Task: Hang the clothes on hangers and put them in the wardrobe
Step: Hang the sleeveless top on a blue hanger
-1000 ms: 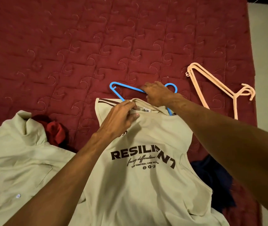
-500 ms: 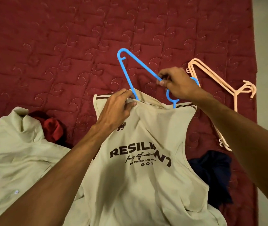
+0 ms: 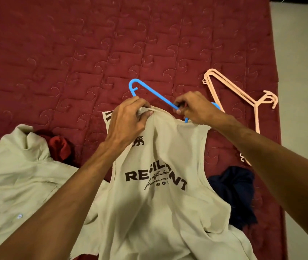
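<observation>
The task is at an early stage, and nothing in view is hung yet. At centre frame the left hand [image 3: 128, 119] pinches the collar of the tee [image 3: 158, 184], fingers curled tight on a bunch of cloth. The right hand [image 3: 196, 109] grips the blue hanger [image 3: 155, 94] near its hook, fingers closed round the plastic. One shoulder of the hanger sticks out toward the upper left, bare above the collar. Its lower bar runs down to the neck opening by the left hand, and how far it goes inside I cannot tell. The other shoulder is hidden under the right hand and the cloth. The tee lies front up on the quilt [image 3: 74, 53], its body spreading toward the bottom of the frame.

I judge the step in hand to be threading the hanger through the neck, which looks about half made since neither shoulder of the tee sits on the hanger.

Much is left. A pale shirt [image 3: 18, 175] lies crumpled at lower left, with a red cloth [image 3: 59, 147] just beside it. A navy cloth [image 3: 234, 190] lies at right, partly under the tee's edge. The pink hangers [image 3: 239, 94] lie stacked at upper right near the quilt's edge, apart from any clothes. No wardrobe shows in the frame, so every piece has yet to be hung and carried there.
</observation>
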